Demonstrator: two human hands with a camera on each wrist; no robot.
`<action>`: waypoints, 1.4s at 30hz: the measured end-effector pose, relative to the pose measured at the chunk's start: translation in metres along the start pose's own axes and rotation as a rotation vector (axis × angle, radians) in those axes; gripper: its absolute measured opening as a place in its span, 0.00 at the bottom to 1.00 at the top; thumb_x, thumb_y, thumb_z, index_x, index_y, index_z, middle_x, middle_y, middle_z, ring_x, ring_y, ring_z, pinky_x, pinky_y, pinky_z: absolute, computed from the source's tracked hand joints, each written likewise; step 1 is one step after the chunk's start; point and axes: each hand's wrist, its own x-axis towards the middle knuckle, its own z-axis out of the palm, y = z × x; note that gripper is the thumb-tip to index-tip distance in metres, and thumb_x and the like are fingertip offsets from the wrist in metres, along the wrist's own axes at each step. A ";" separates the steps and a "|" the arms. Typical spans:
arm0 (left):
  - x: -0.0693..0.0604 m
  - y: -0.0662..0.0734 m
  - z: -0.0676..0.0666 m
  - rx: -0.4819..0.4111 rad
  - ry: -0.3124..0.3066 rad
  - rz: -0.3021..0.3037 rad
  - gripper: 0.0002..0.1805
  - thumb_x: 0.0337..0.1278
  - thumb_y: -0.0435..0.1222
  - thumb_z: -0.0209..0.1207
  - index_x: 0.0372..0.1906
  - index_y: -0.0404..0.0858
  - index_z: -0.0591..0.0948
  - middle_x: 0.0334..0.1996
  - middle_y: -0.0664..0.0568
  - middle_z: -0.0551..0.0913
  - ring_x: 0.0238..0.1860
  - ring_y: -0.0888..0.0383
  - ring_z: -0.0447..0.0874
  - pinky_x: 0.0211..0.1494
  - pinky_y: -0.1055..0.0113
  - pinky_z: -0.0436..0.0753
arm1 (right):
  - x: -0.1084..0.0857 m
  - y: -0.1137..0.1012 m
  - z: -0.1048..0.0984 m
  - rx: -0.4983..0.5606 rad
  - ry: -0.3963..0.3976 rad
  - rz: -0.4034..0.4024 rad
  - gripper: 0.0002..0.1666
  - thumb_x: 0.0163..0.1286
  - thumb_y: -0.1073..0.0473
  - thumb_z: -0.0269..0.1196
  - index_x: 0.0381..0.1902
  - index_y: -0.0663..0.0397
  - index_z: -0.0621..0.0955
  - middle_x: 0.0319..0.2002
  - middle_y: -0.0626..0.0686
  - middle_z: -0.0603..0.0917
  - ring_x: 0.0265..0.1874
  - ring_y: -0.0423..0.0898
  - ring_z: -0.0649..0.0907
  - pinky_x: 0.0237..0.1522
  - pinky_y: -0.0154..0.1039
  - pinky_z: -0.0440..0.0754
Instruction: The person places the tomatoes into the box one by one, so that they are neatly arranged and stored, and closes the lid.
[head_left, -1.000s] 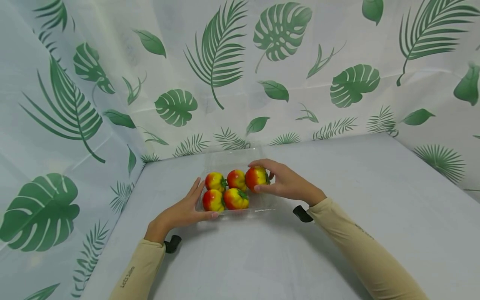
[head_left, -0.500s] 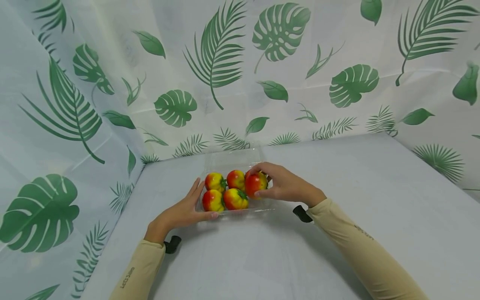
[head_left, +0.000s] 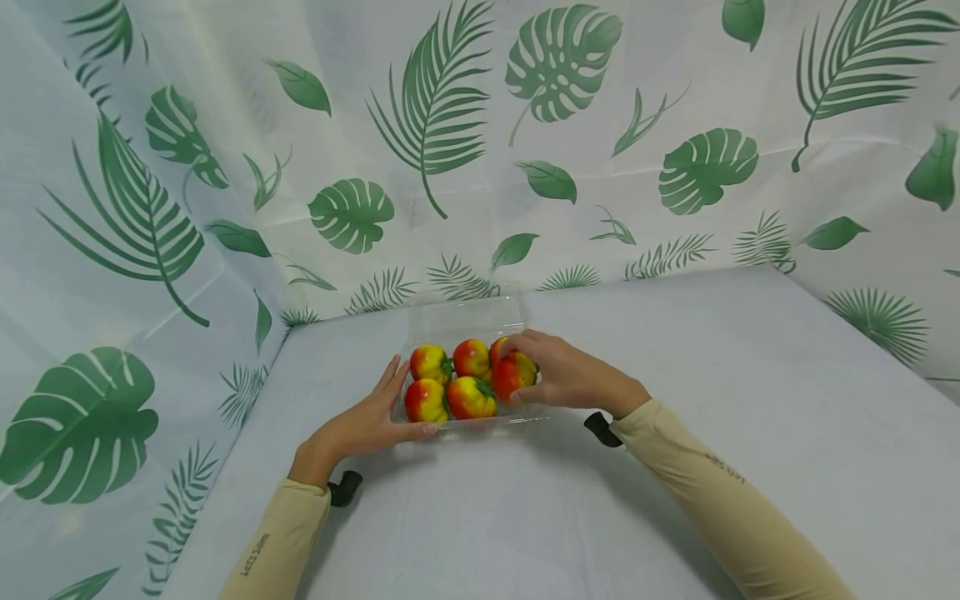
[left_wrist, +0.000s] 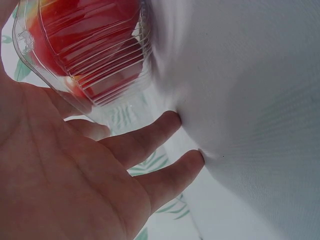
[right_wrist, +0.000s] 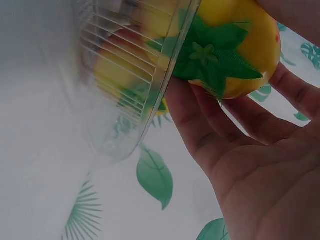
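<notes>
My right hand (head_left: 573, 371) grips a red-and-yellow fruit (head_left: 514, 379) with a green star-shaped leafy cap. The fruit is at the front right of a clear plastic clamshell box (head_left: 517, 417), partly above its rim in the right wrist view. Several like fruits, such as the front-middle fruit (head_left: 472, 398), sit in the box in two rows. A back-right fruit (head_left: 500, 347) shows partly behind the fingers. My left hand (head_left: 367, 425) lies against the box's left side, fingers extended and thumb along the front edge. Two fingertips (left_wrist: 172, 120) touch the table in the left wrist view.
The box's clear lid (head_left: 468, 315) is folded back toward the leaf-print curtain (head_left: 465, 167) behind the table. A white cloth covers the table (head_left: 675, 333). Black wrist devices, such as the right one (head_left: 602, 429), hang under both wrists.
My right hand has brought its fruit forward and lower, from the back right to the front right of the box. The back-right fruit has come into sight. My left hand stays still.
</notes>
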 end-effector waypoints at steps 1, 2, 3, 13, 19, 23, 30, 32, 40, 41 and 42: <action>0.000 0.000 0.000 -0.002 0.000 0.000 0.70 0.59 0.65 0.70 0.89 0.44 0.37 0.87 0.45 0.28 0.85 0.36 0.42 0.80 0.34 0.55 | 0.000 0.000 0.000 -0.010 -0.005 0.010 0.30 0.66 0.60 0.79 0.62 0.54 0.78 0.64 0.56 0.79 0.63 0.55 0.78 0.65 0.53 0.82; 0.000 0.000 0.000 -0.001 0.000 0.000 0.70 0.59 0.65 0.70 0.89 0.44 0.37 0.87 0.45 0.28 0.85 0.37 0.41 0.80 0.34 0.55 | 0.000 0.000 0.001 -0.020 -0.009 0.017 0.30 0.66 0.60 0.79 0.62 0.54 0.79 0.64 0.56 0.79 0.63 0.56 0.78 0.64 0.53 0.82; 0.000 0.000 0.000 -0.002 0.001 -0.001 0.70 0.59 0.66 0.70 0.89 0.44 0.38 0.87 0.45 0.28 0.85 0.37 0.41 0.80 0.34 0.55 | 0.000 -0.001 0.001 -0.029 -0.013 0.023 0.30 0.66 0.60 0.79 0.62 0.54 0.79 0.64 0.56 0.79 0.63 0.56 0.78 0.64 0.53 0.83; 0.000 0.001 0.000 0.003 -0.001 -0.008 0.70 0.59 0.65 0.70 0.89 0.44 0.38 0.88 0.44 0.28 0.85 0.36 0.43 0.80 0.33 0.56 | 0.000 0.000 0.005 -0.072 -0.028 0.020 0.30 0.65 0.58 0.80 0.61 0.54 0.80 0.61 0.58 0.76 0.61 0.56 0.78 0.64 0.53 0.83; -0.002 0.001 0.000 0.007 0.002 -0.008 0.70 0.60 0.65 0.70 0.89 0.43 0.38 0.87 0.44 0.28 0.85 0.35 0.45 0.79 0.33 0.57 | 0.001 0.000 0.007 -0.088 -0.041 0.022 0.28 0.65 0.58 0.80 0.59 0.53 0.80 0.61 0.58 0.75 0.61 0.55 0.77 0.63 0.52 0.83; -0.002 0.001 0.000 0.011 0.003 -0.008 0.69 0.60 0.65 0.70 0.89 0.43 0.38 0.87 0.44 0.29 0.85 0.35 0.45 0.79 0.33 0.57 | 0.001 0.000 0.009 -0.093 -0.048 0.025 0.28 0.65 0.59 0.80 0.59 0.52 0.80 0.60 0.57 0.74 0.61 0.55 0.77 0.63 0.51 0.83; -0.001 0.000 0.001 0.001 0.004 -0.001 0.70 0.59 0.65 0.70 0.89 0.44 0.38 0.87 0.44 0.28 0.85 0.36 0.44 0.79 0.33 0.57 | 0.000 0.002 0.011 -0.128 -0.041 0.000 0.28 0.65 0.57 0.80 0.59 0.57 0.83 0.58 0.58 0.75 0.58 0.54 0.78 0.62 0.48 0.83; 0.000 0.000 0.001 0.000 0.003 0.000 0.70 0.59 0.66 0.70 0.89 0.44 0.38 0.88 0.45 0.28 0.85 0.36 0.45 0.79 0.33 0.57 | -0.001 0.003 0.011 -0.134 -0.041 -0.004 0.28 0.65 0.56 0.80 0.59 0.59 0.83 0.58 0.58 0.75 0.57 0.54 0.78 0.61 0.48 0.83; 0.001 -0.001 0.001 -0.005 -0.001 0.002 0.70 0.59 0.66 0.70 0.89 0.44 0.37 0.87 0.45 0.28 0.85 0.36 0.44 0.80 0.33 0.56 | -0.001 0.003 0.010 -0.134 -0.053 -0.002 0.25 0.66 0.56 0.79 0.58 0.57 0.85 0.56 0.57 0.76 0.52 0.51 0.79 0.57 0.46 0.84; 0.001 -0.001 0.001 -0.005 -0.001 0.001 0.70 0.59 0.66 0.70 0.89 0.44 0.37 0.87 0.45 0.28 0.85 0.36 0.44 0.80 0.33 0.56 | -0.001 0.003 0.010 -0.135 -0.054 -0.003 0.25 0.67 0.56 0.79 0.58 0.57 0.85 0.55 0.56 0.76 0.52 0.51 0.79 0.56 0.46 0.84; 0.001 -0.001 0.001 -0.004 -0.001 0.000 0.70 0.59 0.66 0.70 0.89 0.44 0.37 0.87 0.45 0.28 0.85 0.36 0.43 0.80 0.33 0.56 | -0.001 0.003 0.010 -0.137 -0.053 -0.008 0.24 0.67 0.56 0.79 0.57 0.56 0.85 0.55 0.57 0.76 0.51 0.51 0.79 0.56 0.45 0.84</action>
